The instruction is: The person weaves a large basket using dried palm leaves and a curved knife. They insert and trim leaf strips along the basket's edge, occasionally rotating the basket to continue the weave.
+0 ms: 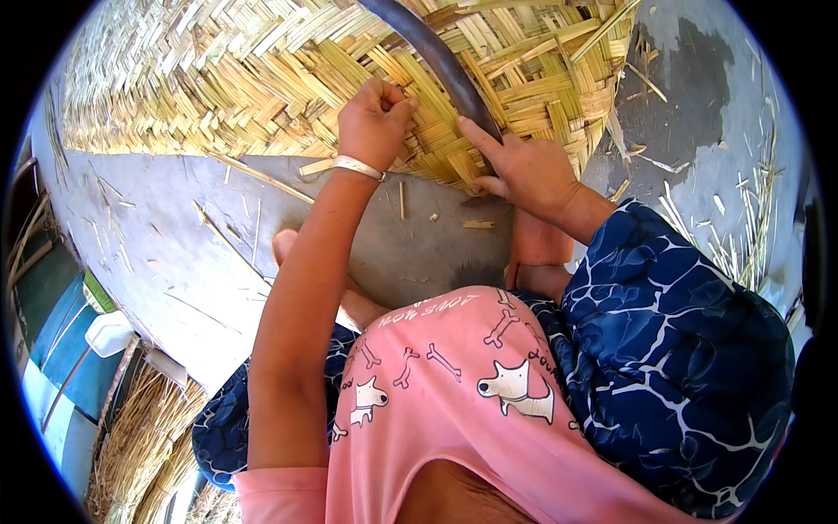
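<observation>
A large mat (288, 79) woven from yellow-green flat strips spreads across the upper part of the view. On its near part is my left hand (374, 127), its fingers curled into a pinch; whatever lies between them is too small to make out. A white bangle (358, 168) circles that wrist. A long, dark, curved, blade-like tool (436, 57) lies over the mat, running off the top edge. My right hand (532, 175) grips its near end, forefinger stretched along it and thumb at the mat's edge. The hand covers the tool's handle end.
The grey floor (419, 253) bears scattered strip scraps and a dark wet patch (685, 96) at right. My bare foot (284, 244) rests near the mat's edge. Loose straw (148, 437) is piled at lower left, beside a white container (109, 334). Thin stalks (742, 231) lie at far right.
</observation>
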`<state>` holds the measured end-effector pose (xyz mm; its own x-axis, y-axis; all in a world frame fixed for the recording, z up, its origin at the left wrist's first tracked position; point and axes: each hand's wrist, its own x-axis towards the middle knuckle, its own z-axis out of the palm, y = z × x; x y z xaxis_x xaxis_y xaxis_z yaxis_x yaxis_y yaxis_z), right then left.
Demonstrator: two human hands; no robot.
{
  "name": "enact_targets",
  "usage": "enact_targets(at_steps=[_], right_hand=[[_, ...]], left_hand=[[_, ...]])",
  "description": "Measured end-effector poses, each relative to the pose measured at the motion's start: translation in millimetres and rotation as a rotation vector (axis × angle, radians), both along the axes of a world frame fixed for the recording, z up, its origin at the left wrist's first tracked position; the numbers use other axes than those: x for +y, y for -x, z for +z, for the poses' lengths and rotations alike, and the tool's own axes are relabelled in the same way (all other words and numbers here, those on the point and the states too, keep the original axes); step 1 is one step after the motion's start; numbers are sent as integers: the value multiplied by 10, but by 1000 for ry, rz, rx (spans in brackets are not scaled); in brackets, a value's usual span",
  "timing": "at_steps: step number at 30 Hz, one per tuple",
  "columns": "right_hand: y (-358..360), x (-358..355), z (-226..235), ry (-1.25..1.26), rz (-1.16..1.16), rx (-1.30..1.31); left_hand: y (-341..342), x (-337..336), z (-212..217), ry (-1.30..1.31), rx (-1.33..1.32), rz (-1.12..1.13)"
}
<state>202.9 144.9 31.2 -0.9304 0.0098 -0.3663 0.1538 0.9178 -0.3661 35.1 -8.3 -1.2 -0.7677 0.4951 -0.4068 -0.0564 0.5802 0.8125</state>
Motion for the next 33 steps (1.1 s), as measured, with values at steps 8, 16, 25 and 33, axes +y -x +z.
enact_targets(at_steps=[8, 16, 25, 33], right_hand=[[-12, 296, 81, 549, -390, -25], [-41, 771, 292, 574, -615, 26], [-115, 989, 320, 693, -690, 147], [70, 1201, 342, -20, -243, 104]], left_hand=[[126, -129, 162, 191, 277, -188], [-416, 66, 137, -16, 1030, -1091], [-326, 169, -89, 52, 847, -1214], [-285, 177, -127, -9, 863, -1135]])
